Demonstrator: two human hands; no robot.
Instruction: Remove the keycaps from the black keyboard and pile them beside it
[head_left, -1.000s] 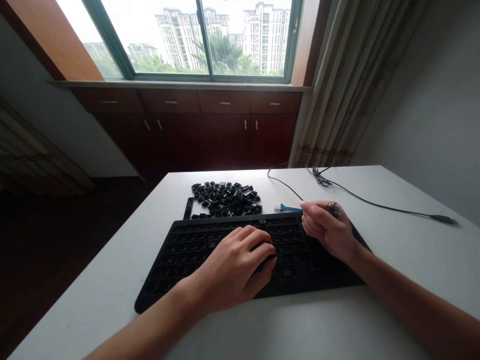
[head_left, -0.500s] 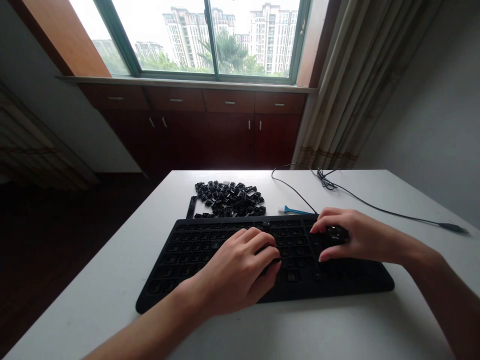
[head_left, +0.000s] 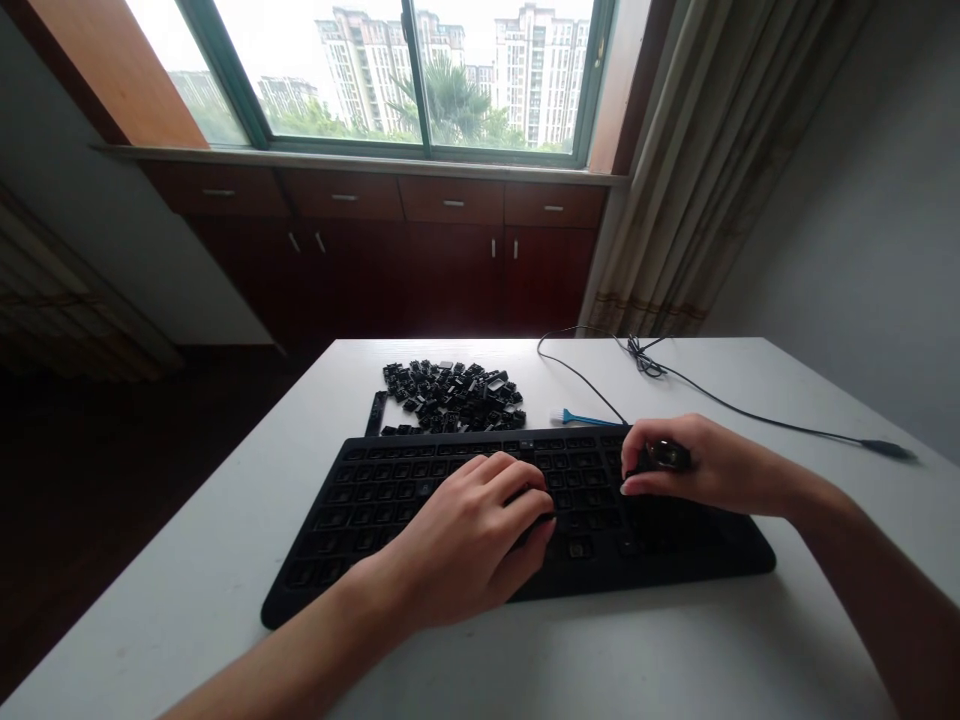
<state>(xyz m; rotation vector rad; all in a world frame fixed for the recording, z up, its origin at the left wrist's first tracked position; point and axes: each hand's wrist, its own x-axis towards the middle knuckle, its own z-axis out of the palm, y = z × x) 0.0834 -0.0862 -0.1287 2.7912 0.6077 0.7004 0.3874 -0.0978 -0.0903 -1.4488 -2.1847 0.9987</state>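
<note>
Since my keyboard [head_left: 585, 485] is a long, thin slab of what looks like black plastic, I'd guess it's light, fairly stiff, and prone to skating if shoved sideways on a smooth white table [head_left: 165, 560] like this one. It's lying across the middle of the top, long side facing the far edge, and the best hold is probably the rounded ends or the plain front strip, not the rows of squarish sockets [head_left: 364, 515], which look like the fragile bit. My left hand [head_left: 480, 530] rests over the middle of it, fingers bent; the tips are too hidden for me to tell if they're pinching anything. My right hand [head_left: 709, 455] is over the right end, thumb and forefinger curled in around a dark glossy piece [head_left: 669, 455], too murky to name. Behind the keyboard, nearer the table's far left corner, there's a jagged heap of black keycaps [head_left: 457, 395] with a straight black bar [head_left: 376, 412] beside it. Then a skinny blue brush [head_left: 589, 418] with pale bristles, and a thin, bendy cable [head_left: 645, 363], bundled near the far edge and trailing toward the right one.
</note>
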